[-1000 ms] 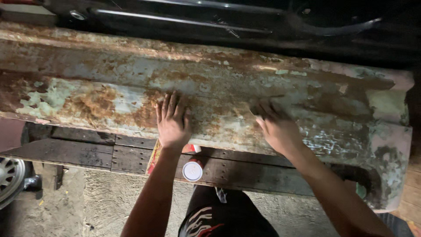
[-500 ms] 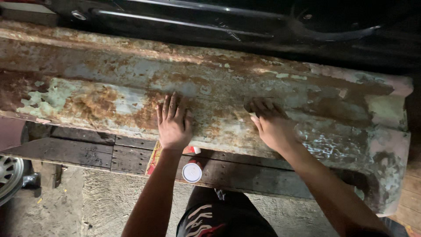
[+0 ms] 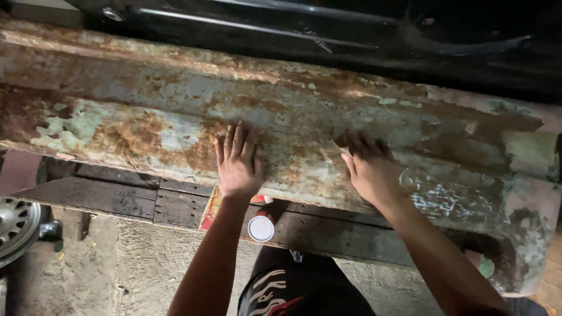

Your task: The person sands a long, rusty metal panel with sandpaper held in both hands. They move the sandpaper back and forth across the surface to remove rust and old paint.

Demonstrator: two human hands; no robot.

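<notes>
Two bare hands lie on a long rusted metal panel point(image 3: 175, 117) that runs left to right across the scene. Its surface is flaking: patches of pale green paint, brown rust, some bare grey. Left hand point(image 3: 238, 164) is spread flat, palm down, fingers together and pointing to the far side, gripping nothing; it sits near the panel's near edge, about mid-length. Right hand point(image 3: 370, 167) rests to its right, well apart from it, also palm down. Its fingers are slightly bent and pressed to the metal; whether something thin lies under them cannot be told. Both forearms reach in from the near side.

Panel rests on dark wooden planks point(image 3: 117, 196) that show below its near edge. A small can with a white lid point(image 3: 261, 227) stands just under that edge, close below the left wrist, against the planks. Concrete floor point(image 3: 140, 263) lies nearer. At far left, low down, part of a wheel rim point(image 3: 14, 225). A black vehicle body point(image 3: 351, 35) fills the far side.
</notes>
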